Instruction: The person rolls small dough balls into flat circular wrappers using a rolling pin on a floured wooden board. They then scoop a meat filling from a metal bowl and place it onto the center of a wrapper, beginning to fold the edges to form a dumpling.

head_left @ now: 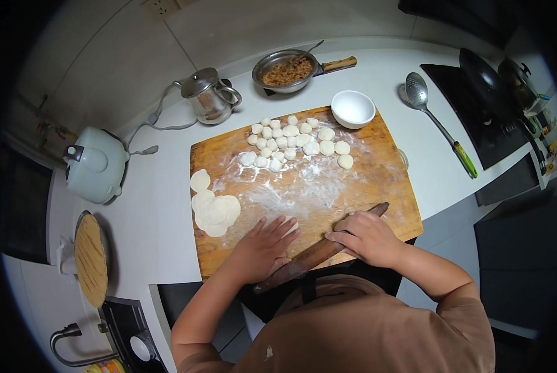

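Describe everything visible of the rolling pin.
The rolling pin is a long, slim, dark brown rod that looks wooden, slightly reddish along the middle and narrowing to a darker tip at its far end. It slants from lower left to upper right across the near part of the cutting board, its lower end jutting past the near edge. The right hand grips it toward the upper end; whether the left hand, close to its lower half, touches it is unclear.

Floured wooden board on a white counter.
Under the left fingers lies a dough disc; left of them, overlapping wrappers. Beyond: dough pieces. Past the right fingers, a white bowl on the board and, farther right, a slotted spoon on the counter.
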Demonstrator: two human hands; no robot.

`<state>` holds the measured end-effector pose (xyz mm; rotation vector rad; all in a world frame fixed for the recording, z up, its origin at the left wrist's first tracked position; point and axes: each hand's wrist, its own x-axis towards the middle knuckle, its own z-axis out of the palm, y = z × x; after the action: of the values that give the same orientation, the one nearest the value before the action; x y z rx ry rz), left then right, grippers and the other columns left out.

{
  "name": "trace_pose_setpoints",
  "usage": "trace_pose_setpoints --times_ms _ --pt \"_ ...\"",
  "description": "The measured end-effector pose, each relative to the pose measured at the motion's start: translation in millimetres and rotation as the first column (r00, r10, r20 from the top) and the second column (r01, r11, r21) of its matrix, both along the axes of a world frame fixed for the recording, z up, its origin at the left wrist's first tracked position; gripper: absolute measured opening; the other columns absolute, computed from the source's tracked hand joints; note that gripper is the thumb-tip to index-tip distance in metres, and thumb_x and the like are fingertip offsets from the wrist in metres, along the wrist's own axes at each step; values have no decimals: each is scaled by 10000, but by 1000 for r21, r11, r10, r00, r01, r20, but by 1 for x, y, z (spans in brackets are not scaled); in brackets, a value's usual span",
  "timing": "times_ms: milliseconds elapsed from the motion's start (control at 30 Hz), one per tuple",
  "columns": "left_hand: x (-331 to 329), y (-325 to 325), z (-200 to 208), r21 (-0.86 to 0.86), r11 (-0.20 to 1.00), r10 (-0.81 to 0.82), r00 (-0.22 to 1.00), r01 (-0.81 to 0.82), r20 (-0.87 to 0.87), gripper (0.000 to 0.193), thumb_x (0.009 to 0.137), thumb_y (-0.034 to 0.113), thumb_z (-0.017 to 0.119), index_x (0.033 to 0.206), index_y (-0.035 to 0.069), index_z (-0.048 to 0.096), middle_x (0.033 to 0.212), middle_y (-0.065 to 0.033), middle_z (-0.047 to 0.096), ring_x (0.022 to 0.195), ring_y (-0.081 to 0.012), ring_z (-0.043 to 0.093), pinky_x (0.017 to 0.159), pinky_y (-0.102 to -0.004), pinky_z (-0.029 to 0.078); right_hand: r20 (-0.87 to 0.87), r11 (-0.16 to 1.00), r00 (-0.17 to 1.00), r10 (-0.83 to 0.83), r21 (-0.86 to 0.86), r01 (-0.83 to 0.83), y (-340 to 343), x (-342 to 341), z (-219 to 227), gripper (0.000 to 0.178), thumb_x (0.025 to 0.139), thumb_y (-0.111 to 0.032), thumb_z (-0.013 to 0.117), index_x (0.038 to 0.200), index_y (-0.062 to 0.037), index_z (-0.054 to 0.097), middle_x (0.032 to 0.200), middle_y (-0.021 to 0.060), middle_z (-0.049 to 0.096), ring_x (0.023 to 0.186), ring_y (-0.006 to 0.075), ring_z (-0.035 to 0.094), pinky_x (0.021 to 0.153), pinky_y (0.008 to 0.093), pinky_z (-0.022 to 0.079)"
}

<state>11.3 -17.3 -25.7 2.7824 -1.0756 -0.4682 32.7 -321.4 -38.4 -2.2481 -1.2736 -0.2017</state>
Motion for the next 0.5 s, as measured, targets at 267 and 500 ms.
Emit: trace_pose_setpoints --times_ms 267,500 --pt "37 -9 -15 -86 949 311 944 -303 107 716 933 325 584 1504 10 288 1592 -181 248 1486 -323 216 1209 -468 185 2 999 1000 -25 -21 25 -4 2 -1 453 780 -160 688 1221 -105 601 1042 66 597 969 268 577 856 402 463" --pt "46 -54 -14 -232 949 -213 977 211 17 626 969 270 531 1520 84 298 1606 -105 255 1488 -272 229 1211 -487 169 14 999 1000 11 -36 -11 -6 -3 0 436 802 -187 681 1223 -110 598 1042 65 594 965 269 574 844 401 467"
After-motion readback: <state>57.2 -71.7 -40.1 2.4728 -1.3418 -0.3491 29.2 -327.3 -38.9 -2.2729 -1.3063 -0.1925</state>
